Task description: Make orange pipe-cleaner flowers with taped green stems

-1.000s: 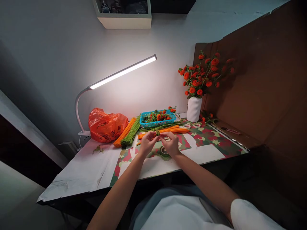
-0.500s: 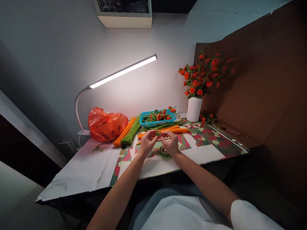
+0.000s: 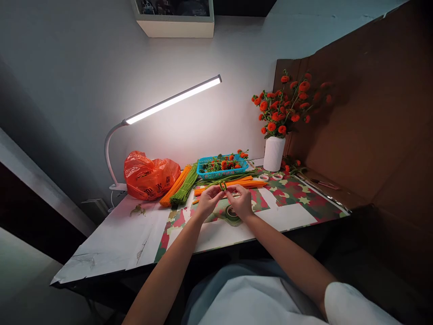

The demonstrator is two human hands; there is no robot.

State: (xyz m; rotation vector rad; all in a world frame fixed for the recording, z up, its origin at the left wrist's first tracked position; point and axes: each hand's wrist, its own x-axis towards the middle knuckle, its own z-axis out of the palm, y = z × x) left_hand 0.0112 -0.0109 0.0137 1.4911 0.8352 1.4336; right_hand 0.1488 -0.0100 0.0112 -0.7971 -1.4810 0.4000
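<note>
A small looped green piece [image 3: 223, 185] is pinched between the fingertips of both hands, above the middle of the table. My left hand [image 3: 208, 201] grips it from the left, my right hand [image 3: 241, 202] from the right, and the fingertips nearly meet. Just below the hands lies a roll of green tape [image 3: 232, 212]. Behind them are loose orange stems [image 3: 248, 181], partly hidden by my fingers. Beyond these stands a blue basket [image 3: 209, 174] holding red-orange flowers and green stems.
An orange plastic bag [image 3: 149, 176] sits back left, beside orange and green bundles [image 3: 185, 187]. A lamp [image 3: 172, 100] reaches overhead. Back right are a white vase [image 3: 274, 154] with red flowers, two white tape rolls [image 3: 277, 177] and pliers [image 3: 325, 184].
The green piece has turned slightly between my fingertips and its loops show more upright. Both hands have stayed in nearly the same place.
</note>
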